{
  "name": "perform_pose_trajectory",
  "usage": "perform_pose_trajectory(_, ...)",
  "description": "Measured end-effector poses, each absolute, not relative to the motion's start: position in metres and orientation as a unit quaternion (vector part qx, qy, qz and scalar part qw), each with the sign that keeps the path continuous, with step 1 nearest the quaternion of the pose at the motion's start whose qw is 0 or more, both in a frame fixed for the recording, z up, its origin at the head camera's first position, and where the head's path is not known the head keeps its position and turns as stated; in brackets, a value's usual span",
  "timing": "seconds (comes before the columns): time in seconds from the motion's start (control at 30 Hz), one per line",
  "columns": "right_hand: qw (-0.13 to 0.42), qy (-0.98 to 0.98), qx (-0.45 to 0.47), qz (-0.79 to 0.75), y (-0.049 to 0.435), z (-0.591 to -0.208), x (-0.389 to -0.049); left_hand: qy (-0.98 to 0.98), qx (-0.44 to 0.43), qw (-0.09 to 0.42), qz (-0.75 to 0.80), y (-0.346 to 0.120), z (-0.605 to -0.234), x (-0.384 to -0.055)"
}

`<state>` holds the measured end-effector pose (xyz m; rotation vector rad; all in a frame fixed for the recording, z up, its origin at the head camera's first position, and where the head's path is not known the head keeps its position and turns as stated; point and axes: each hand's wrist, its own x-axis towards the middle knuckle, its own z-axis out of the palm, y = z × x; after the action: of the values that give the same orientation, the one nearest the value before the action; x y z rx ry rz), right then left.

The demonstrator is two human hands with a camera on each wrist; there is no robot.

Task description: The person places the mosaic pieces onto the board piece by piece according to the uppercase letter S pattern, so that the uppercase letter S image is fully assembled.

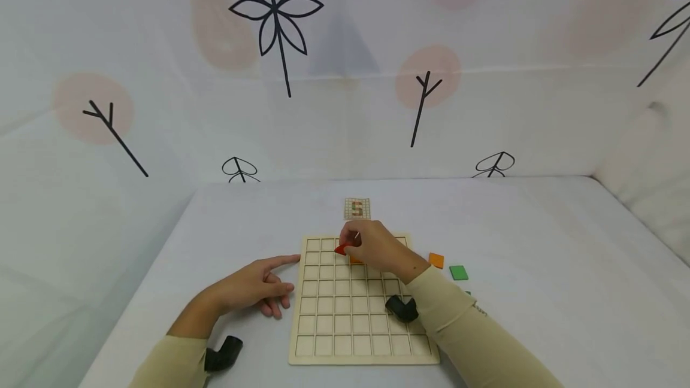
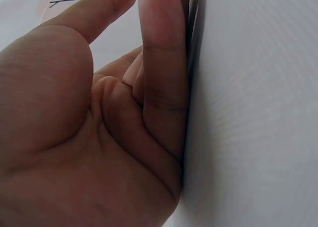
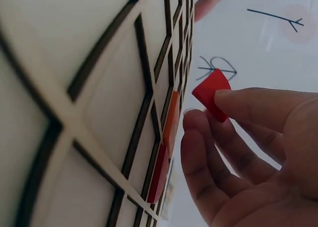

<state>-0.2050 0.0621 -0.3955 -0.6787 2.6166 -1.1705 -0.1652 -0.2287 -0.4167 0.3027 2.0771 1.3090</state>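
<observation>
Over the upper rows of a cream grid board [image 1: 342, 322], my right hand [image 1: 377, 247] pinches a red square tile [image 3: 212, 90] between thumb and fingers. The tile is tilted and held off the board in the right wrist view. An orange tile [image 3: 171, 122] and another red tile [image 3: 159, 175] sit in neighbouring cells of the board, partly hidden by the right hand in the head view. My left hand [image 1: 248, 285] rests on the table to the left, its index finger stretched to the board's upper left edge and the other fingers loosely bent, holding nothing.
A small pattern card [image 1: 357, 209] with a coloured figure on a grid lies behind the board. Right of the board are a loose orange tile [image 1: 436, 260] and a green tile [image 1: 459, 272]. Another green piece shows partly behind the right sleeve [image 1: 458, 316].
</observation>
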Motion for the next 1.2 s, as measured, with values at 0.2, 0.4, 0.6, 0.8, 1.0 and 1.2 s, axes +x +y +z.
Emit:
perform_pose_trajectory(0.2,0.111,0.892,-0.235,-0.371,0.0615,-0.3974,-0.2046,0.793,0.115,0.328,0.500,-0.2288,-0.4164,-0.1652)
perform_pose_trajectory(0.4,0.110,0.898,-0.236,-0.356,0.0618,-0.3982,-0.2046,0.793,0.114,0.328,0.500,-0.2281,-0.4166,-0.1653)
perform_pose_trajectory(0.6,0.102,0.898,-0.243,-0.352,0.0621,-0.4000,-0.2053,0.791,0.117,0.328,0.503,-0.2283,-0.4173,-0.1660)
perform_pose_trajectory(0.8,0.093,0.900,-0.250,-0.344,0.0618,-0.4016,-0.2061,0.790,0.117,0.329,0.505,-0.2286,-0.4170,-0.1663)
perform_pose_trajectory(1.0,0.090,0.906,-0.253,-0.328,0.0616,-0.4032,-0.2060,0.787,0.118,0.330,0.508,-0.2275,-0.4165,-0.1655)
perform_pose_trajectory(1.2,0.089,0.909,-0.261,-0.314,0.0621,-0.4027,-0.2050,0.786,0.112,0.330,0.511,-0.2274,-0.4164,-0.1649)
